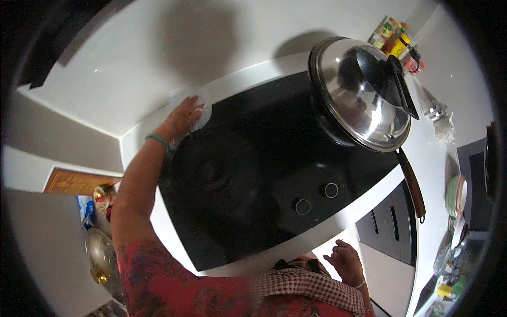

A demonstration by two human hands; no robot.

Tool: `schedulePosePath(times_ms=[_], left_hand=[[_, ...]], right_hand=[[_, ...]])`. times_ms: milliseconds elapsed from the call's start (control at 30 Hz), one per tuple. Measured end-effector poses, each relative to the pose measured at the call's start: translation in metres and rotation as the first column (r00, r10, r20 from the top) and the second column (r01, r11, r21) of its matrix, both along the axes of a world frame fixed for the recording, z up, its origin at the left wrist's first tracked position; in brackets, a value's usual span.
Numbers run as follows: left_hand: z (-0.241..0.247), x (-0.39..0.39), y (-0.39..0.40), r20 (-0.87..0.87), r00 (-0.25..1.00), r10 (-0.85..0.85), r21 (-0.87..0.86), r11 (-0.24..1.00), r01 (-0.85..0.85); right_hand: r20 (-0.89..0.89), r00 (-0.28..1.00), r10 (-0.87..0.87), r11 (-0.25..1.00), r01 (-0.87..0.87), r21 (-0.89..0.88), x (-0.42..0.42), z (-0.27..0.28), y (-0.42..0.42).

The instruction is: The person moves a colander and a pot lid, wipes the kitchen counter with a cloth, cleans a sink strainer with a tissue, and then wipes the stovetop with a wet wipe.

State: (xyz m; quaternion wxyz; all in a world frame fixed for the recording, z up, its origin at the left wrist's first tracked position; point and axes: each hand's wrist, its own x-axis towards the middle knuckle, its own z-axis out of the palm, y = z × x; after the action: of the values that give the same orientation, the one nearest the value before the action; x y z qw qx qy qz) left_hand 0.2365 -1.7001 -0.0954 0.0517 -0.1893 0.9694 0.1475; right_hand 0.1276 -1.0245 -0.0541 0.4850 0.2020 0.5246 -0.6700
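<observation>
My left hand (pixel 185 117) reaches to the back left corner of a black gas stove's glass top (pixel 273 119). Its fingers press on a thin white wipe (pixel 205 114), which lies partly on the white counter behind the stove; whether it is paper or cloth I cannot tell. Close below that hand is the dark round left burner (pixel 212 170). My right hand (pixel 347 261) hangs in front of the counter near my waist, fingers loosely curled, with nothing visible in it. Two control knobs (pixel 303 206) sit at the stove's front edge.
A wok with a shiny domed lid (pixel 348 91) covers the right burner, its wooden handle (pixel 412 186) jutting over the front. Spice bottles (pixel 397 45) stand behind it. Stacked bowls (pixel 456 196) are at the right. A metal pot lid (pixel 102 253) is at lower left.
</observation>
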Motion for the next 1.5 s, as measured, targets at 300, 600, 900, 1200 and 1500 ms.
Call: schedulePosePath(times_ms=[300,600,900,1200,1500], left_hand=[[0.013,-0.198,0.010,0.389,0.812,-0.435,-0.268,0.790,0.552],[0.055,-0.352,0.134,0.322,0.907,-0.271,-0.092,0.945,0.315],[-0.040,-0.217,0.312,-0.377,0.804,-0.460,-0.017,0.871,0.491],[-0.096,-0.158,0.534,-0.242,0.556,-0.795,-0.007,0.574,0.819],[-0.107,-0.095,0.693,-0.152,0.278,-0.948,-0.054,0.289,0.956]], right_hand=[[0.061,0.996,-0.057,0.996,0.052,0.075,-0.009,0.012,-0.019],[-0.049,0.983,-0.179,0.978,0.172,-0.122,0.014,0.010,0.015],[-0.200,0.951,-0.236,0.972,0.235,-0.032,0.036,-0.026,0.049],[0.010,0.481,-0.877,0.472,0.865,-0.170,0.206,-0.046,0.146],[-0.206,-0.409,-0.889,-0.448,0.870,0.207,0.515,-0.088,0.210]])
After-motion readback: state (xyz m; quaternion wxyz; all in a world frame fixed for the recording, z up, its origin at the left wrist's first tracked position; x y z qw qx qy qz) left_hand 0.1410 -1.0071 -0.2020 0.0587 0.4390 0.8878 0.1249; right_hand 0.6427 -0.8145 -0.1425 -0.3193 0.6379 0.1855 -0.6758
